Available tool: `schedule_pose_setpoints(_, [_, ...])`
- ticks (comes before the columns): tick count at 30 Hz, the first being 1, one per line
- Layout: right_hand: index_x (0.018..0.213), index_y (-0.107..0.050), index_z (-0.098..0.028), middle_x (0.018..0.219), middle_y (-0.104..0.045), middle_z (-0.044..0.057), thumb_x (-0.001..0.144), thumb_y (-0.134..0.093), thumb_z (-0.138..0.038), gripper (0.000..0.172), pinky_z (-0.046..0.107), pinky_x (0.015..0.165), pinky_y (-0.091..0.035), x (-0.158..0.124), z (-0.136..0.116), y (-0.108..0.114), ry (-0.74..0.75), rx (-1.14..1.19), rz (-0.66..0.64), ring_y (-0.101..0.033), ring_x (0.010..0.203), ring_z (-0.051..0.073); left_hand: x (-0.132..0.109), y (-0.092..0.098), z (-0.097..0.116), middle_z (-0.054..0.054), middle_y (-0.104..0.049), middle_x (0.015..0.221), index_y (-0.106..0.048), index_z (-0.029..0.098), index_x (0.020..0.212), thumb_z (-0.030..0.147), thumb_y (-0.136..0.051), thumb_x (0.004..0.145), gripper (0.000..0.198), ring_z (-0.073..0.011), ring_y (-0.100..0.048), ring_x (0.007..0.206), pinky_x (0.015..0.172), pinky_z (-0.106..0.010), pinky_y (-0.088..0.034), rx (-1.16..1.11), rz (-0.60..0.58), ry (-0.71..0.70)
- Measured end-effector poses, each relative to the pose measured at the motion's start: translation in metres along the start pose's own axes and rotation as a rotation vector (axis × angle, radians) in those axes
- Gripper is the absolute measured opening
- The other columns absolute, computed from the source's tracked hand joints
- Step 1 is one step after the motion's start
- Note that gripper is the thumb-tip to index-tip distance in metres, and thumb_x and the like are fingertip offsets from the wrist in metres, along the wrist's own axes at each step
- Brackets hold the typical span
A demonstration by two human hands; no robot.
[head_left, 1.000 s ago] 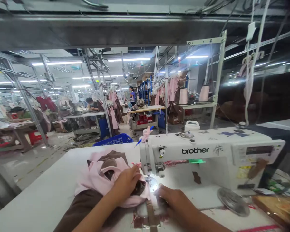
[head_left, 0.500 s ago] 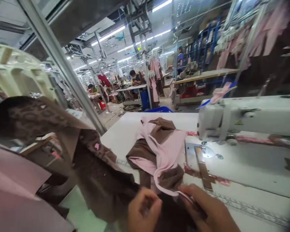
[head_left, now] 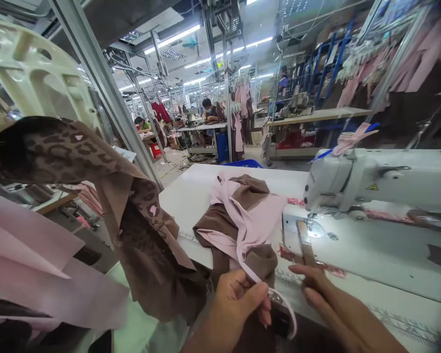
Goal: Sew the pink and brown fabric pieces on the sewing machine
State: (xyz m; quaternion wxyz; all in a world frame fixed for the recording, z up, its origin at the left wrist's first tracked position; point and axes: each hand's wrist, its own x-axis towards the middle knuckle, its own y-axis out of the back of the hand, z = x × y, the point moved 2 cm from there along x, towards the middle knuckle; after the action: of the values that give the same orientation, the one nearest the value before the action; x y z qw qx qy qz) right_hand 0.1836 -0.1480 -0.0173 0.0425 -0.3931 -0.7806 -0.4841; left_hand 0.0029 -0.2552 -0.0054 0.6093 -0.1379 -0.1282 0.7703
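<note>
At the table's near edge, in front of the sewing machine (head_left: 382, 181), the left hand (head_left: 235, 309) pinches a pink strap (head_left: 250, 272) between thumb and fingers, while the right hand (head_left: 316, 289) lies with fingers together and stretched flat, touching the brown strip (head_left: 306, 247) that runs back to the needle plate. Left of the machine lies the pink-and-brown garment (head_left: 242, 215) the strap belongs to, apparently being lined up for a seam, so the strap end would need guiding under the presser foot; leopard-print fabric (head_left: 95, 171) drapes farther left.
</note>
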Motion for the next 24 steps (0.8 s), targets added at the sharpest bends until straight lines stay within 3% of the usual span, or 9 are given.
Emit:
schedule_pose_setpoints(2, [0.127,-0.045,-0.03,0.11,-0.072,0.003,0.101,-0.039,-0.037,0.028,0.018,0.074,-0.057,0.003,-0.011,-0.005,0.107,-0.022,-0.035,-0.071,0.096,0.016,-0.001,0.0,0.0,-0.002,-0.057,0.062,-0.058,0.009,0.073,0.045,-0.071,0.08,0.04,-0.0071,-0.053,0.05,0.052,-0.017,-0.043,-0.018,-0.031,-0.012])
schedule_pose_setpoints(6, [0.119,-0.043,-0.03,0.094,-0.073,0.0,0.101,-0.035,-0.033,0.02,0.016,0.064,-0.057,0.011,-0.033,-0.008,0.249,-0.006,0.02,-0.073,0.078,0.013,-0.003,0.0,0.0,-0.002,-0.056,0.065,-0.059,0.008,0.075,0.041,-0.074,0.078,0.037,-0.0064,-0.053,0.051,0.052,-0.017,-0.043,-0.046,-0.05,-0.017])
schedule_pose_setpoints(17, [0.1,-0.047,-0.03,0.08,-0.062,-0.005,0.1,-0.041,-0.022,0.01,0.019,0.058,-0.049,0.017,-0.045,-0.004,0.17,0.264,-0.219,-0.062,0.064,0.01,-0.002,-0.01,0.002,-0.002,-0.056,0.068,-0.061,0.008,0.083,0.048,-0.073,0.078,0.042,-0.0055,-0.051,0.053,0.054,-0.016,-0.045,0.084,-0.091,-0.037])
schedule_pose_setpoints(24, [0.102,-0.048,-0.028,0.075,-0.061,-0.001,0.096,-0.043,-0.019,0.012,0.022,0.053,-0.05,0.018,-0.044,0.001,0.363,0.108,-0.136,-0.063,0.06,0.014,-0.005,-0.009,0.008,-0.002,-0.056,0.066,-0.062,0.009,0.086,0.038,-0.066,0.084,0.03,-0.007,-0.053,0.056,0.058,-0.016,-0.044,0.222,-0.121,-0.018])
